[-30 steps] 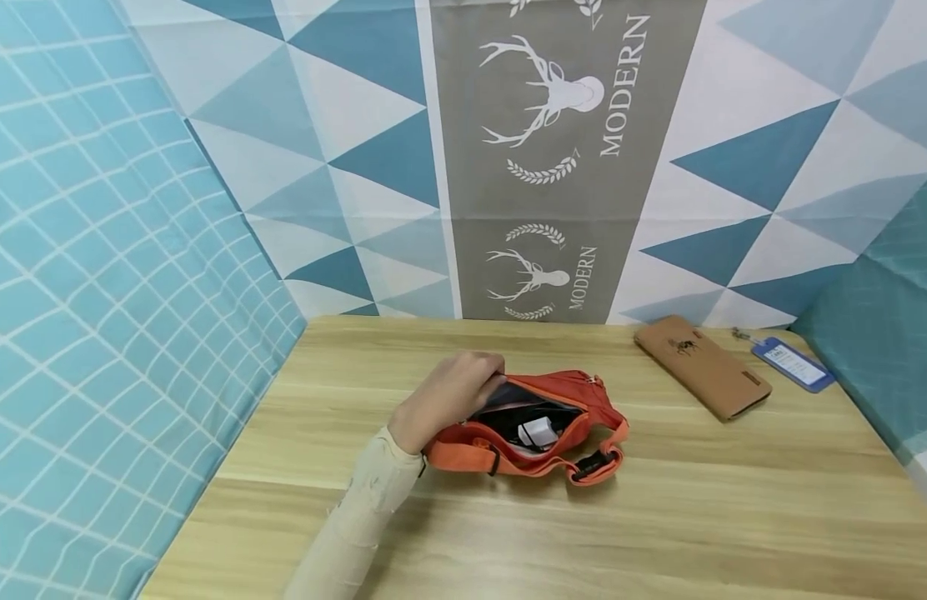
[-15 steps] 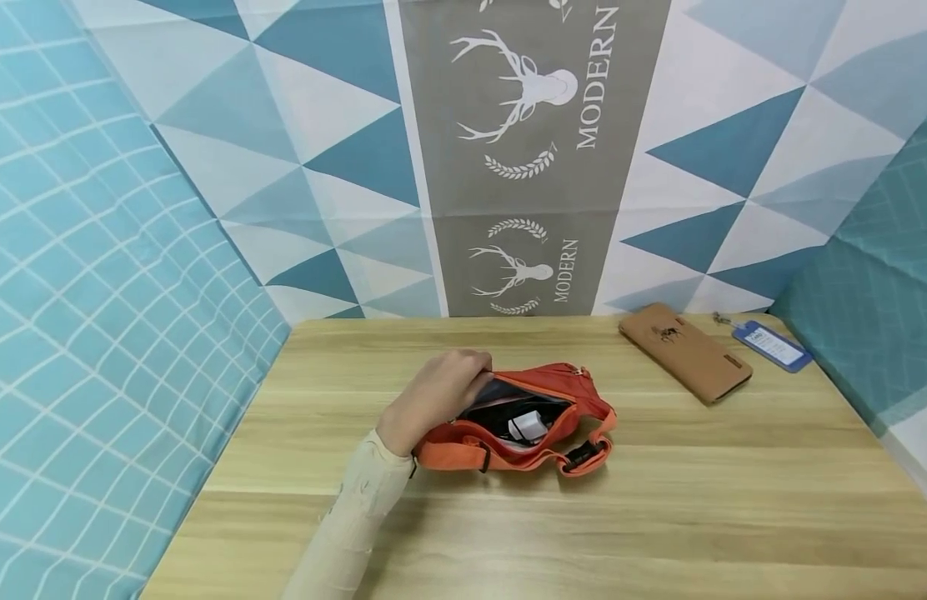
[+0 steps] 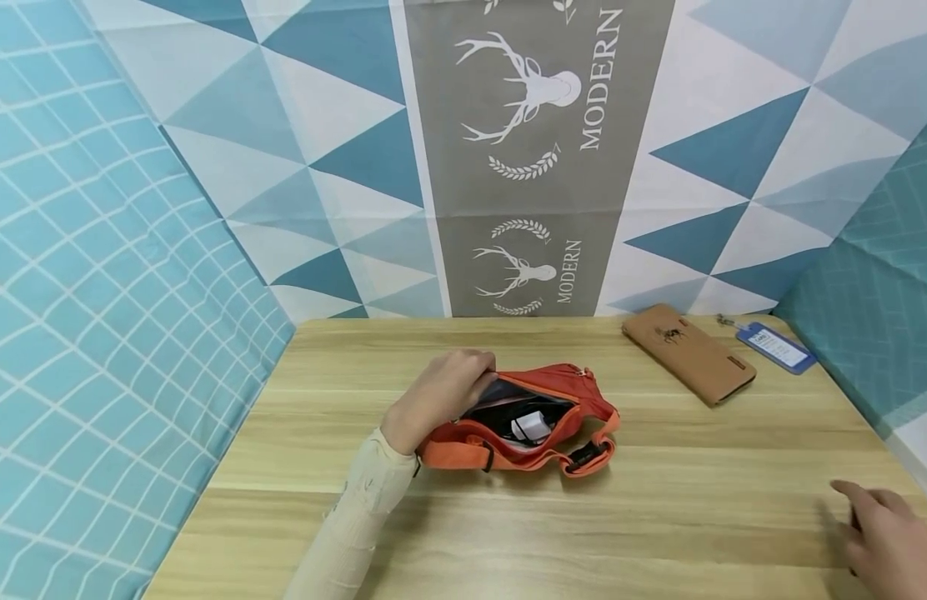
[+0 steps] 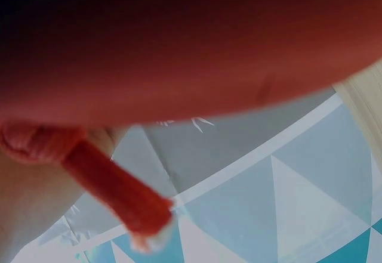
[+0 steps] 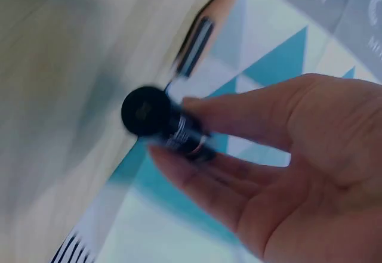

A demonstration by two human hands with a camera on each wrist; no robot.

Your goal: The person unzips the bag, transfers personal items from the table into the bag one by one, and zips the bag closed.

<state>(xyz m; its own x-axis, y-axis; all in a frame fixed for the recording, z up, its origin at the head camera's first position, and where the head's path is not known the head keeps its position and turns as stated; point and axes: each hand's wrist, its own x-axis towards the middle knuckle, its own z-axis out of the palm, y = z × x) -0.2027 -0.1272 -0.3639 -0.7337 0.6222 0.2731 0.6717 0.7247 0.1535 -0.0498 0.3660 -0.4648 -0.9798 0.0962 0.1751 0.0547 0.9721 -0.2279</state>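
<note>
A red-orange waist bag point(image 3: 557, 380) lies on the wooden table in the head view, its zip opening spread and facing up. Inside, a white boxy item point(image 3: 531, 427) with a dark cord across it sits on the dark lining. My left hand point(image 3: 439, 393) grips the bag's upper left rim, fingers hooked over it. Blurred red fabric point(image 4: 209, 60) and a strap end point(image 4: 113, 182) fill much of the left wrist view. At the lower right, my right hand point(image 3: 894, 537) pinches a small black cylindrical tube point(image 5: 146, 113) with white lettering between thumb and fingers.
A tan long wallet point(image 3: 688, 354) with a dark animal emblem lies at the back right of the table. Beside it is a blue card holder point(image 3: 777, 348) with a metal clip. Patterned cloth walls point(image 3: 343, 208) border the table's back and sides.
My right hand has come into the head view from the lower right, carrying the black tube. My left hand keeps its grip on the bag; the head view has shifted slightly.
</note>
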